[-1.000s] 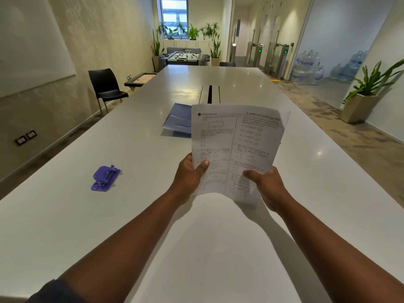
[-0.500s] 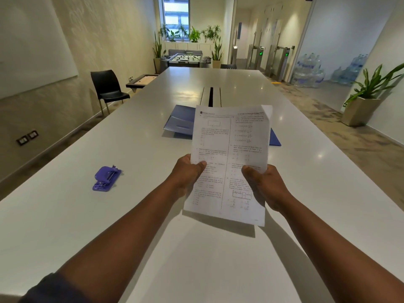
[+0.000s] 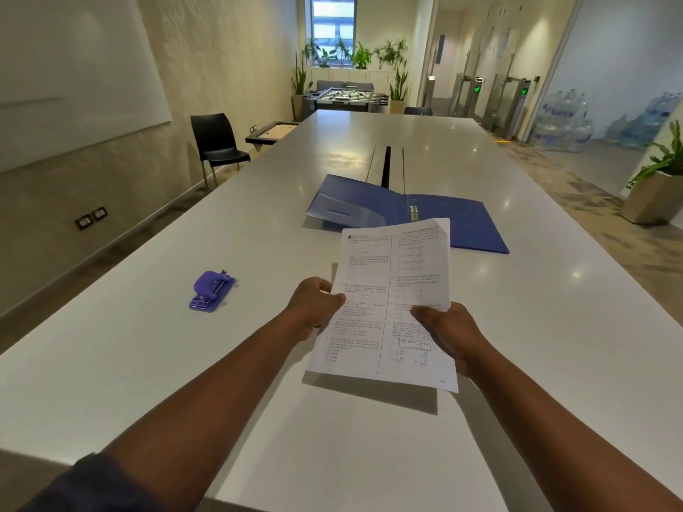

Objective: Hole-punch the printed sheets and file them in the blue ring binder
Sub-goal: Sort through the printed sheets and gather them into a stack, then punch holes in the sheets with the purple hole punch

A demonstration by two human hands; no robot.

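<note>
sheets: printed sheets (image 3: 391,304) squared up and lowered since a second ago, now above the table (image 3: 148,364)
hands: left hand (image 3: 314,308) and right hand (image 3: 449,332) pinch the side edges
next: likely the hole punch (image 3: 211,291); blue ring binder (image 3: 406,214) lies open beyond

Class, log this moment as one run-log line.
stage: pre-punch | both hands hold sheets | punch idle | binder open

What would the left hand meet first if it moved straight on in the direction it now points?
Probably the blue ring binder, lying open beyond the printed sheets that the left hand grips. Depth is unclear, so it might pass above.
</note>
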